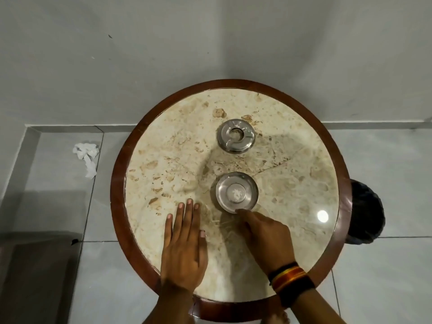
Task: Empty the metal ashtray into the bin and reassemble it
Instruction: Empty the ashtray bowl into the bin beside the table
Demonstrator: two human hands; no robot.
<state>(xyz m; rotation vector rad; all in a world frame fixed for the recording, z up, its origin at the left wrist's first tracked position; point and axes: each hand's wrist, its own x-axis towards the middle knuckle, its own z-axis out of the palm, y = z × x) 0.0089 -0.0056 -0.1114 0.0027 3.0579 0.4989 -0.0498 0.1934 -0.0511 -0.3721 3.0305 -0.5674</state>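
The metal ashtray is in two parts on a round marble table (292, 183). Its lid (236, 138), a steel ring with a centre hole, lies at the far middle. The steel bowl (236, 192) sits nearer, with pale ash at its centre. My right hand (264, 232) reaches from the lower right, and its fingertips touch the bowl's near rim; I cannot tell whether they grip it. My left hand (184, 244) lies flat on the table to the left of the bowl, fingers apart and holding nothing.
A dark bin (365, 213) stands on the floor, partly hidden under the table's right edge. Crumpled white paper (86, 157) lies on the grey floor tiles at the left. A grey wall rises behind the table.
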